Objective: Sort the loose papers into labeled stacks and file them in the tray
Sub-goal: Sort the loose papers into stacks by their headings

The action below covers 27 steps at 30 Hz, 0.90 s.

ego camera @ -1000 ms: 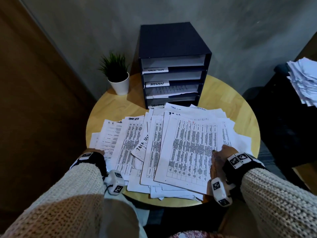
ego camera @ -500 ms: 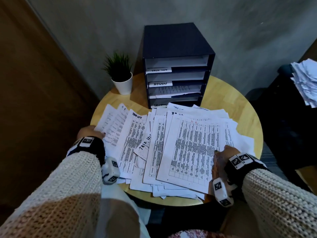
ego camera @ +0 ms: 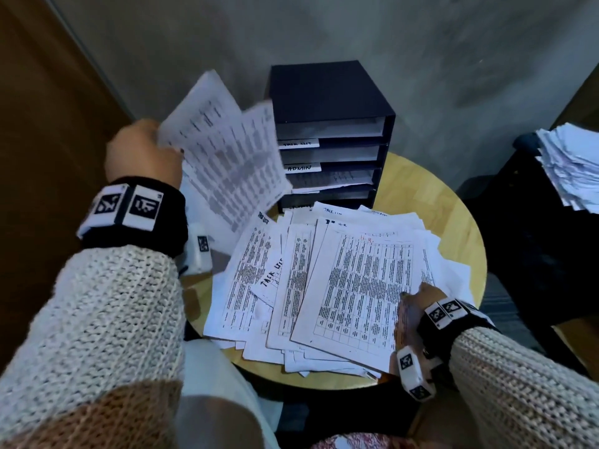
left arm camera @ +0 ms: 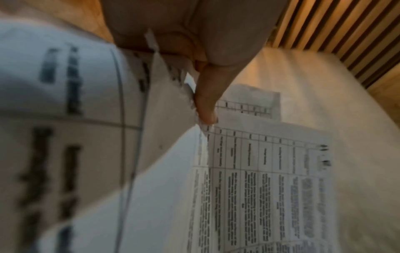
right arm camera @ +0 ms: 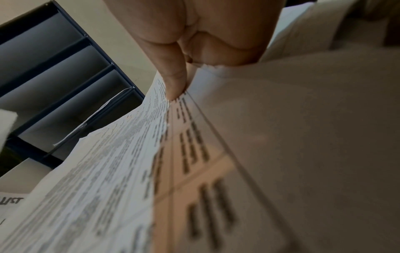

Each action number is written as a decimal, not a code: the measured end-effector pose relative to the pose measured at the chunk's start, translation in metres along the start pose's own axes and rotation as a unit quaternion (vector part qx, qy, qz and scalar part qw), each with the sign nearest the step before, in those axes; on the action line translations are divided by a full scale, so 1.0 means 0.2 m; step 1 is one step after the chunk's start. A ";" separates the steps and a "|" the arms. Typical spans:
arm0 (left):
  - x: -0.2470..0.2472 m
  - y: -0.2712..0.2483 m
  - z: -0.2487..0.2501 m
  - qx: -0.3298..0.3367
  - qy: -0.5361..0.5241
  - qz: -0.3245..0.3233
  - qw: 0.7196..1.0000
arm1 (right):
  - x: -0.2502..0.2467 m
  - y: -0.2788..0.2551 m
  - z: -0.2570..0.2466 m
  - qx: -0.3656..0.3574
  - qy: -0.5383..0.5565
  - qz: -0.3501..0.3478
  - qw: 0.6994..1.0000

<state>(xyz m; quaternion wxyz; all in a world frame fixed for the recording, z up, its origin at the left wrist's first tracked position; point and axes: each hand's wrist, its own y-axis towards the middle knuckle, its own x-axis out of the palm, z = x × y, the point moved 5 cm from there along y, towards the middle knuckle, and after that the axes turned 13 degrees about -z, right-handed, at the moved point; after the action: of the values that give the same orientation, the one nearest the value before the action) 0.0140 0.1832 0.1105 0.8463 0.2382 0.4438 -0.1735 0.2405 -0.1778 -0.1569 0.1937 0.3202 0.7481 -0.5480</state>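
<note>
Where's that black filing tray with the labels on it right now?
In the head view the black filing tray stands at the far edge of the round table, against the wall, just behind the spread papers.

Left hand (ego camera: 142, 153) now raised off the table, a few printed sheets (ego camera: 227, 157) lifted in its grip.

Print on the lifted sheets (ego camera: 223, 157) blurs; the tray's (ego camera: 330, 92) lowest label seems hidden.
</note>
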 end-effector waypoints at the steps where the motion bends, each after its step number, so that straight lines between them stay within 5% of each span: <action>1: -0.05 0.00 0.03 0.009 -0.021 0.022 0.999 | 0.00 0.00 0.00 -0.002 0.014 0.004 1.000; 5: -0.13 -0.03 0.11 0.016 -0.134 0.067 0.989 | 0.02 0.01 0.01 -0.007 0.009 -0.026 1.000; 10: -0.01 -0.09 0.13 -0.019 -0.264 0.017 0.964 | -0.03 -0.04 0.01 -0.033 0.018 0.027 0.999; 20: 0.78 -0.30 -0.10 -0.162 -0.168 -0.253 0.939 | -0.07 -0.05 0.01 -0.075 -0.015 -0.006 0.997; 24: 1.03 -0.48 -0.22 -0.205 -0.129 -0.407 0.881 | -0.08 -0.04 0.02 -0.071 -0.018 0.005 0.997; 27: 1.08 -0.54 -0.30 -0.260 -0.157 -0.416 0.857 | -0.08 -0.01 0.03 -0.086 -0.007 0.007 0.996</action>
<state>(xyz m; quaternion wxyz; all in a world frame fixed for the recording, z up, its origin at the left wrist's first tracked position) 0.0372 0.1108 -0.1263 0.7847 -0.2283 0.3914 -0.4230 0.2511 -0.1874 -0.1467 0.2294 0.3037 0.7891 -0.4821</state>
